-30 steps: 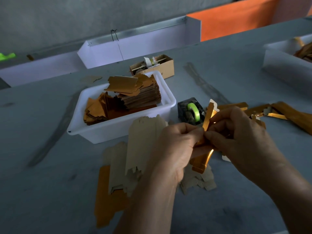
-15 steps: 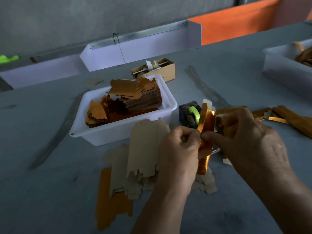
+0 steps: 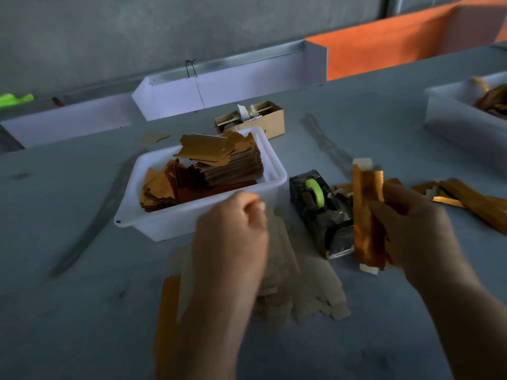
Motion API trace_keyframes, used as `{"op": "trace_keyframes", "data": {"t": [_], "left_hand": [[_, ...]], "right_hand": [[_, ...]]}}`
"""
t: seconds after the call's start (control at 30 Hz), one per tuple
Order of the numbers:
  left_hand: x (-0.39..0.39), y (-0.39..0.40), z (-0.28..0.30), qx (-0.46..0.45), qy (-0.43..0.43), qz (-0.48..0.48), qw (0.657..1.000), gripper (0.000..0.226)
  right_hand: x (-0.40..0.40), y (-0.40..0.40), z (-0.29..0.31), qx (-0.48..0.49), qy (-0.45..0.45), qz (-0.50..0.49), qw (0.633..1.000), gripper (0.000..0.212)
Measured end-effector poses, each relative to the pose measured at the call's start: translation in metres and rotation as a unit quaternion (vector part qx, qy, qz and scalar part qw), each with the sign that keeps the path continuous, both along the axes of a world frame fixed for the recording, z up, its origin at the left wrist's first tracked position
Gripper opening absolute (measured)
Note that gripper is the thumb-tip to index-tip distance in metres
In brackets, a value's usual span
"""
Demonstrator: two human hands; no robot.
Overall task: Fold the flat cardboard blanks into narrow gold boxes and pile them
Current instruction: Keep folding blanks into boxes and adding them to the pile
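My right hand (image 3: 417, 231) grips a narrow gold box (image 3: 366, 215), held upright to the right of the tape dispenser, its white end flaps showing at top and bottom. My left hand (image 3: 233, 231) hovers blurred over the loose flat blanks (image 3: 307, 286) lying pale side up on the table, fingers curled, holding nothing I can see. A white tub (image 3: 192, 223) behind it holds a stack of gold blanks (image 3: 230, 165). Folded gold boxes (image 3: 472, 198) lie in a pile at the right.
A black tape dispenser (image 3: 321, 212) with green tape stands between my hands. A small cardboard carton (image 3: 263, 119) sits behind the tub. Another white tub (image 3: 463, 119) is at the far right. White trays line the back edge.
My hands have parted. The right hand carried the gold box to the right, and the left hand let go of it and swung left over the loose blanks.
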State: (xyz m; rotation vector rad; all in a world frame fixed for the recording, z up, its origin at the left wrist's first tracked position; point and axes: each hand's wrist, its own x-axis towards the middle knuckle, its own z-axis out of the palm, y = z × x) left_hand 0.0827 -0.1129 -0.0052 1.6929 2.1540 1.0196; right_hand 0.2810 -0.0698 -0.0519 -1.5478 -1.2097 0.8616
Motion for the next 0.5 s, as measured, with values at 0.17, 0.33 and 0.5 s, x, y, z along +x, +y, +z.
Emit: {"op": "trace_keyframes", "data": {"t": [0.17,0.33,0.5], "left_hand": [[-0.069,-0.006,-0.015,-0.215,-0.085,0.091,0.969,0.058],[-0.067,-0.007,-0.035,-0.191,-0.304,0.089,0.929,0.037],[-0.062,-0.001,-0.029,-0.132,-0.256,0.115,0.951,0.026]], "right_hand": [[0.029,0.019,-0.021,-0.045,-0.243,-0.061,0.967,0.019],[0.023,0.008,-0.033,-0.018,-0.306,-0.065,0.950,0.030],[-0.001,-0.011,-0.020,0.114,-0.268,-0.067,0.954,0.025]]}}
